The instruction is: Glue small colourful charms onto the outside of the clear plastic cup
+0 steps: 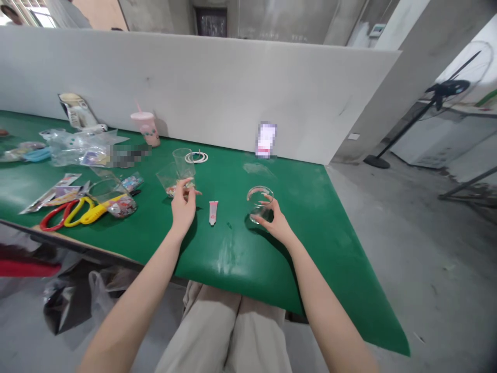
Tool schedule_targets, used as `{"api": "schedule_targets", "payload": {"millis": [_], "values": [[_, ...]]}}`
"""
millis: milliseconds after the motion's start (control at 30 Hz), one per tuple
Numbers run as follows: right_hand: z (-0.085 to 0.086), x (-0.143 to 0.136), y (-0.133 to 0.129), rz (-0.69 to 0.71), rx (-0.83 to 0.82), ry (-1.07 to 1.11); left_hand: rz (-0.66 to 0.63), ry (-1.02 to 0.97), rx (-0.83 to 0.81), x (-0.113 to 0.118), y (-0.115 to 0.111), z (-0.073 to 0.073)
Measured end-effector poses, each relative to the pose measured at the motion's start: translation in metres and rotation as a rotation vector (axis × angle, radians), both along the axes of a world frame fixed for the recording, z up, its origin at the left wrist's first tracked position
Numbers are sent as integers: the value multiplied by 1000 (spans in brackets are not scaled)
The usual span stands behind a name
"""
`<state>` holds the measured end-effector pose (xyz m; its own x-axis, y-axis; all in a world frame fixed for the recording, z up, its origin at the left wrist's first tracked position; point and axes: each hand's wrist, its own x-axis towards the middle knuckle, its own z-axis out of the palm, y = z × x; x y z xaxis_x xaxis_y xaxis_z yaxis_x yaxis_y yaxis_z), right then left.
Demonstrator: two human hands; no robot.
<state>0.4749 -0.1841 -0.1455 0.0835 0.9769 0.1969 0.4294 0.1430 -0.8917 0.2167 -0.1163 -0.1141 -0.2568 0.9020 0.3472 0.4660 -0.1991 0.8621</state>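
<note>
My right hand (275, 221) is closed around the side of a transparent cup (260, 199), thumb low and fingers on its right wall; the cup stands on the green table. My left hand (184, 204) is beside two more transparent cups, its thumb and fingers apart. One cup (165, 178) leans and has small colourful pieces at its bottom. The upright cup (184, 159) is just behind my fingers, which partly cover its base; whether they touch it is hard to see. Between my hands lies a small pink-and-white tube (213, 212).
Left on the green table (240, 254) are red-and-yellow-handled scissors (66, 213), a tilted transparent cup with colourful pieces (122, 204), plastic bags (77, 145) and a pink tumbler (146, 127). A coiled white cable (198, 157) and a phone (266, 140) are near the white partition (217, 88).
</note>
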Motion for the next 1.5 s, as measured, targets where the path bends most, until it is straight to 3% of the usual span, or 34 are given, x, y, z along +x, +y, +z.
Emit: {"api": "schedule_targets", "payload": {"millis": [167, 300, 467, 767, 1033, 1267, 1500], "values": [[-3, 6, 1, 51, -32, -56, 10, 200, -22, -2, -18, 0], [-8, 8, 3, 46, -3, -56, -93, 444, -96, 6, -23, -2], [-9, 10, 4, -5, -12, -31, -205, 554, -162, 6, -20, -11], [-8, 11, 1, 38, -57, 72, -268, 673, -326, 10, -24, -7], [-4, 12, -4, 109, -83, 73, -272, 664, -335, 10, -24, -6], [-10, -6, 1, -22, -12, 81, -291, 662, -323, 9, -23, -9], [-8, -7, 1, -30, -17, 25, -295, 632, -360, 13, -21, -6]]}}
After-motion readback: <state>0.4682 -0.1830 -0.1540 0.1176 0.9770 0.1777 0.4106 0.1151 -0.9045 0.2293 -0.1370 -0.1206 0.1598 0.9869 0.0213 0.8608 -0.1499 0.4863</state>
